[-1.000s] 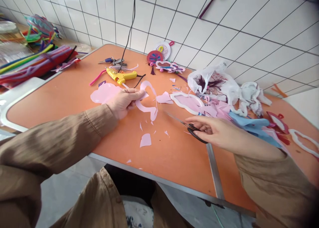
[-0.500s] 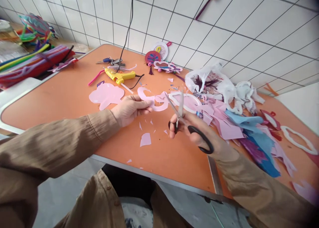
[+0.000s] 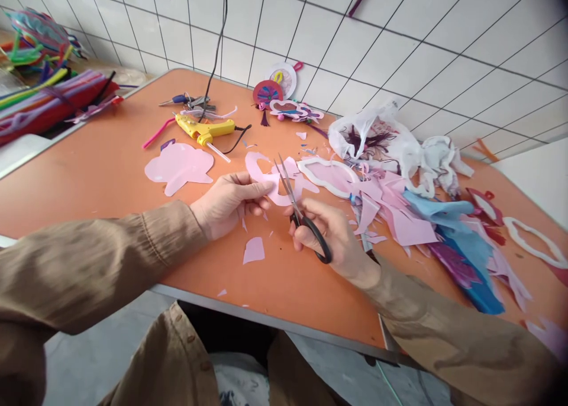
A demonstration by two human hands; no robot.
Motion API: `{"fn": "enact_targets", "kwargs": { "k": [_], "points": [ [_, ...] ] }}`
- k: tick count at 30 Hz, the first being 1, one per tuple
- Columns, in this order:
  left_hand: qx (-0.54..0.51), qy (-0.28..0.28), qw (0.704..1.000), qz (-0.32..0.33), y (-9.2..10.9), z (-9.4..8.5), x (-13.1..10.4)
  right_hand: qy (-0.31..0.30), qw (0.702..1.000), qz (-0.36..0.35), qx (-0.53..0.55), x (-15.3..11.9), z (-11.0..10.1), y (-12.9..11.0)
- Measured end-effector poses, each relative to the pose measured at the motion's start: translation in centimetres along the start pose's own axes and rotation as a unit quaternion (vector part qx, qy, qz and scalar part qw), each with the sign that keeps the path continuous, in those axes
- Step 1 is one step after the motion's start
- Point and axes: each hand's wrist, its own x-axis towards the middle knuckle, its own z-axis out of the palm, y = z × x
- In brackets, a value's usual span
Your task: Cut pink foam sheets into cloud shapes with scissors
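Between thumb and fingers, my left hand (image 3: 228, 202) pinches a curved pink sheet cutout (image 3: 280, 197) with an open middle. My right hand (image 3: 331, 231) grips black-handled scissors (image 3: 306, 216), fingers in the loops. Their blades point up and away, slightly parted, beside the cutout's inner edge; whether they touch it I cannot tell. A pink cloud-like piece (image 3: 180, 166) lies left of my left hand. Below the hands is a small pink scrap (image 3: 254, 250). Beyond my right hand lies a white wavy-edged frame (image 3: 306, 168) with pink inside.
A yellow glue gun (image 3: 208, 128) lies at the back, its cord rising along the tiled wall. Pink and blue sheet scraps (image 3: 399, 210) and a white plastic bag (image 3: 368, 131) crowd the right. Finished-looking round ornaments (image 3: 267, 92) rest against the wall. Pipe cleaners (image 3: 57, 101) are bundled at far left.
The scissors have moved left and turned, their blades now closer together and up against the cutout. My left hand keeps its pinch. The whole view has shifted slightly.
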Motion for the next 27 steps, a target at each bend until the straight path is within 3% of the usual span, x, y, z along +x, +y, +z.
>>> {"fn": "enact_targets", "kwargs": {
  "k": [5, 13, 27],
  "points": [
    [0.01, -0.021, 1.0, 0.003, -0.31, 0.1, -0.19, -0.011, 1.0, 0.004, 0.014, -0.08, -0.27, 0.29],
    [0.022, 0.005, 1.0, 0.019, -0.21, 0.37, -0.47, -0.031, 0.999, 0.013, 0.04, -0.6, -0.47, -0.11],
    [0.005, -0.039, 0.999, -0.012, -0.33, 0.72, -0.45, -0.026, 0.999, -0.008, 0.029, -0.41, -0.07, -0.28]
  ]
}}
